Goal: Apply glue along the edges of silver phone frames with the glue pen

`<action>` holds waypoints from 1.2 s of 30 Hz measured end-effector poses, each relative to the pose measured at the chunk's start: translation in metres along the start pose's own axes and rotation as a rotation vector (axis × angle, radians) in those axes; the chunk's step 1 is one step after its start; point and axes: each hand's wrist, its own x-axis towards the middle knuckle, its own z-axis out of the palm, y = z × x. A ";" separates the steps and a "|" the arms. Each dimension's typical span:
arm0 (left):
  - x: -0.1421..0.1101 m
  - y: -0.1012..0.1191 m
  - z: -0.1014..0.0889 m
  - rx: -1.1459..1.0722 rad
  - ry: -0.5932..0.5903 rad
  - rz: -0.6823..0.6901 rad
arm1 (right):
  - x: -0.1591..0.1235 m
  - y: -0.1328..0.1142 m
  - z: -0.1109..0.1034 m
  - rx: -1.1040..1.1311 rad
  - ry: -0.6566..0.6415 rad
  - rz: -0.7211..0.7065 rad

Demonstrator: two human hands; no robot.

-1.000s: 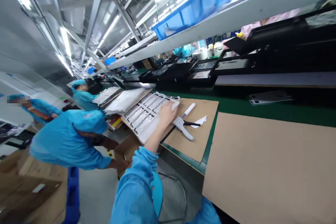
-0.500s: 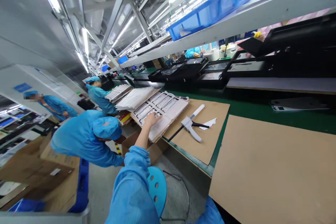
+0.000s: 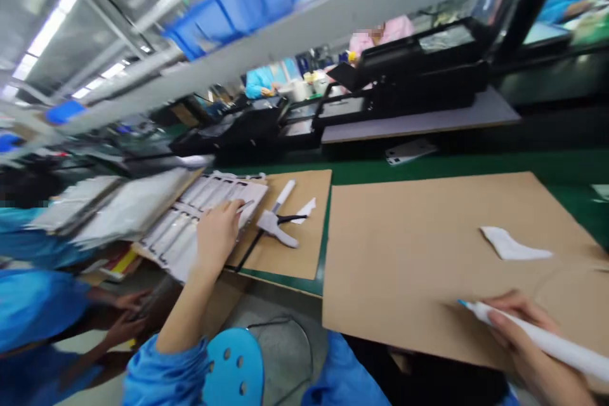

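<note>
While the right hand (image 3: pixel 528 349) sits at the lower right of the frame, its fingers are wrapped shut around a long white tube-shaped tool with a blue tip (image 3: pixel 533 337), the tip pointing left just above the large brown cardboard sheet (image 3: pixel 419 247) that covers the near bench. Just left of centre at the bottom edge stands a round blue plastic stool seat with holes (image 3: pixel 234 365). Farther up, the left hand (image 3: pixel 217 233) reaches out from a blue sleeve (image 3: pixel 152 375) and rests on a white moulded tray of long slim parts (image 3: pixel 190 222) at centre left; a thin pale strip shows at its fingertips, but blur hides whether the fingers pinch it. On the large sheet, at right, lies a crumpled white scrap (image 3: pixel 511 246). Just right of the tray, a smaller brown cardboard sheet (image 3: pixel 304 247) carries a white dispensing gun with a black lever (image 3: pixel 278 222) and a small white paper piece (image 3: pixel 304 209). Beyond runs the green bench surface (image 3: pixel 428 168), then a row of black machines (image 3: pixel 404 76). At the upper left, a blue plastic bin (image 3: pixel 238 9) sits on a grey overhead shelf (image 3: pixel 304 32). Another person's hands (image 3: pixel 124 317) show at the lower left.
</note>
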 end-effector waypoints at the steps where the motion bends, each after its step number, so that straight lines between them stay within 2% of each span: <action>1: -0.006 0.029 0.006 -0.069 0.027 0.138 | -0.001 -0.001 -0.001 0.019 -0.016 0.014; 5: -0.052 0.168 0.031 -0.344 0.085 0.694 | -0.003 -0.016 0.008 0.203 0.035 0.009; 6: -0.066 0.202 0.035 -0.376 0.181 0.883 | -0.003 -0.020 0.011 0.242 0.051 -0.020; 7: -0.079 0.233 0.039 -0.391 0.253 1.012 | -0.003 -0.024 0.013 0.270 0.053 -0.047; 9: -0.100 0.279 0.040 -0.416 0.334 1.106 | -0.002 -0.029 0.016 0.297 0.052 -0.085; 11: -0.113 0.301 0.036 -0.466 0.275 1.131 | -0.001 -0.031 0.016 0.286 0.053 -0.094; 14: -0.111 0.303 0.030 -0.658 0.038 1.139 | 0.000 -0.031 0.016 0.225 0.065 -0.087; 16: -0.098 0.297 0.035 -0.800 -0.074 1.048 | 0.001 -0.032 0.016 0.183 0.068 -0.074; 19: -0.074 0.296 0.056 -0.827 -0.131 0.772 | 0.007 -0.034 0.014 0.096 0.033 -0.040; 21: -0.062 0.299 0.071 -0.789 -0.132 0.661 | 0.013 -0.037 0.012 0.017 -0.010 -0.025; 24: -0.055 0.304 0.083 -0.797 -0.151 0.690 | 0.023 -0.042 0.010 -0.079 -0.071 -0.025; 28: -0.057 0.303 0.081 -0.836 -0.204 0.750 | 0.030 -0.044 0.009 -0.239 -0.087 -0.072; 36: -0.057 0.304 0.083 -0.862 -0.196 0.761 | 0.025 -0.045 0.011 -0.399 -0.082 -0.146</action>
